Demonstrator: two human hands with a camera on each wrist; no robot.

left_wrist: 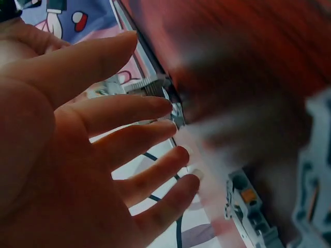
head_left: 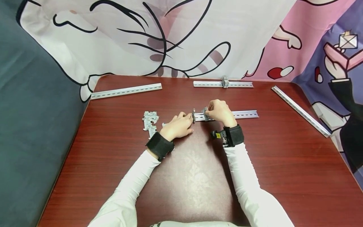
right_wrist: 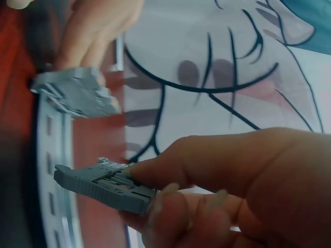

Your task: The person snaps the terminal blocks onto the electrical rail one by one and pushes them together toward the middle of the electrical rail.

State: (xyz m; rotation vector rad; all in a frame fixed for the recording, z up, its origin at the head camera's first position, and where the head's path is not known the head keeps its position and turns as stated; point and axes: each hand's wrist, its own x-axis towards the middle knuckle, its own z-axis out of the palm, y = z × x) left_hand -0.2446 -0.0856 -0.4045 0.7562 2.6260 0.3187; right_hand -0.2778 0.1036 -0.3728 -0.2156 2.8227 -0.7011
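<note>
In the head view, a slotted metal DIN rail (head_left: 245, 114) lies across the middle of the table. My right hand (head_left: 220, 111) pinches a grey terminal block (right_wrist: 103, 186) between thumb and fingers, at the rail. Another grey terminal block (right_wrist: 77, 92) stands across the rail's left end. Right beside that one is my left hand (head_left: 179, 126), its fingers extended and spread in the left wrist view; whether they touch the block I cannot tell. Left of this hand lies a group of loose grey terminal blocks (head_left: 149, 121), and one block (left_wrist: 251, 206) shows an orange spot.
Along the back edge lie a rail (head_left: 127, 91) at left and a second rail (head_left: 208, 84) carrying a small cluster of blocks (head_left: 225, 82). A further rail (head_left: 301, 111) slants near the right edge. A patterned cloth (head_left: 127, 47) hangs behind the table.
</note>
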